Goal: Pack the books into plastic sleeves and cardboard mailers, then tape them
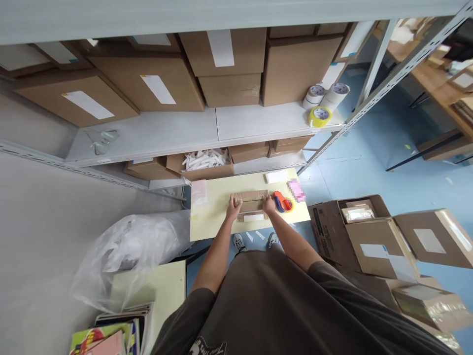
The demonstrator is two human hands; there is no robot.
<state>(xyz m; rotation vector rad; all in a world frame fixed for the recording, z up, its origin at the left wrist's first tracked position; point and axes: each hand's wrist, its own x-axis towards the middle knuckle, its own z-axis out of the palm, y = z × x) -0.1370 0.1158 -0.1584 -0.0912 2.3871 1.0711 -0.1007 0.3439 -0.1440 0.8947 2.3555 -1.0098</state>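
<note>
A small brown cardboard box (252, 205) lies on the pale yellow table in front of me, with clear tape on its ends and a white label on its near part. A dark seam runs across the box between my hands. My left hand (233, 207) grips its left end, and my right hand (268, 204) grips the right end, fingers bent over the cardboard. Just right of my right hand lies a red and blue tape dispenser (281, 201) with a yellow-edged roll. Whether the flaps are fully closed I cannot tell.
The yellow table (214, 224) also bears a white pad (276, 176) and a pink item (296, 190). Behind it, a metal shelf (254, 121) holds cartons and tape rolls (320, 116). Stacked cartons (384, 246) stand at right; a clear plastic bag (144, 241) bulges at left.
</note>
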